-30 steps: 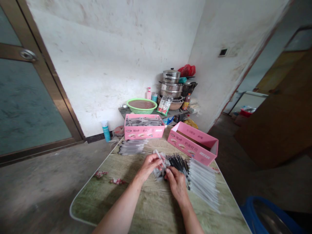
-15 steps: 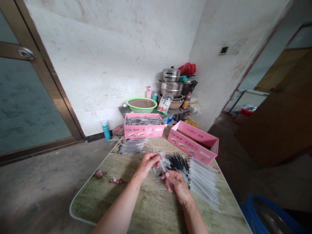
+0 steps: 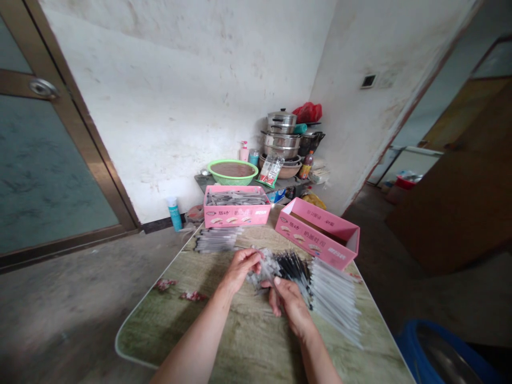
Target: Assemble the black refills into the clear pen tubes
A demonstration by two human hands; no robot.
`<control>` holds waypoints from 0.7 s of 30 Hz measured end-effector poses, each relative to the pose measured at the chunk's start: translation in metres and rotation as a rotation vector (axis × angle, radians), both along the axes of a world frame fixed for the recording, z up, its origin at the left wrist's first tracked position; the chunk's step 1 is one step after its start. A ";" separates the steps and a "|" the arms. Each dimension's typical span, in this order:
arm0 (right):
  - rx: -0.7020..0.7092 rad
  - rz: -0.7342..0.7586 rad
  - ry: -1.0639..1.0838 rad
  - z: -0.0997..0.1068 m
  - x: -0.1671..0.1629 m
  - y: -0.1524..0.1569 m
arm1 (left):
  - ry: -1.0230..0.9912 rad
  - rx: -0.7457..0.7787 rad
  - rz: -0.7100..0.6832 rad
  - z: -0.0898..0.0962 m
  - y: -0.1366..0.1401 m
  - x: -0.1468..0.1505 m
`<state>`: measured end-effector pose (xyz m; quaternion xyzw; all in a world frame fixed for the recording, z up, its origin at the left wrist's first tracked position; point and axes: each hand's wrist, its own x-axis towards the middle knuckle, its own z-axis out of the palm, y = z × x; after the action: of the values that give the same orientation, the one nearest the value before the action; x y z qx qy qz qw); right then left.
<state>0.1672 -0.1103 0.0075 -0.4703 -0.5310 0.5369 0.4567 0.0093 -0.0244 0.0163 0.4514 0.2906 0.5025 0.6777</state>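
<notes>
My left hand is closed in a pinch at the left edge of a pile of small clear plastic pieces, which look like pen caps; what its fingertips hold is too small to make out. Close by on the right, my right hand has thumb and fingers pressed together around a slim pen, mostly hidden by the fingers. Just beyond it lies a heap of black pen refills. Translucent pen barrels are spread in a row further right. A stack of pens lies at the table's far left.
A pink box full of pens stands at the table's back edge. Another pink box sits angled at the back right. Behind are a green basin and stacked pots. A blue tub stands right of the table.
The clear tube that spanned both hands no longer shows between them. My right hand's thumb has shifted slightly up and right; my left hand stays almost in place.
</notes>
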 end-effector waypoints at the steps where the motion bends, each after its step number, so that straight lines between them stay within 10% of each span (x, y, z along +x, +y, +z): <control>1: -0.019 0.029 0.045 -0.001 0.002 0.000 | 0.007 0.008 -0.029 0.001 -0.001 0.000; 12: 0.516 -0.292 -0.762 -0.005 -0.009 0.002 | 0.036 -0.136 0.230 -0.003 -0.003 0.009; 21: -0.099 0.095 0.160 0.001 -0.006 0.000 | 0.041 0.033 -0.104 -0.003 -0.002 0.003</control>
<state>0.1612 -0.1108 0.0087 -0.4221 -0.4873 0.6193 0.4482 0.0119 -0.0262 0.0136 0.4870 0.2722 0.4620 0.6894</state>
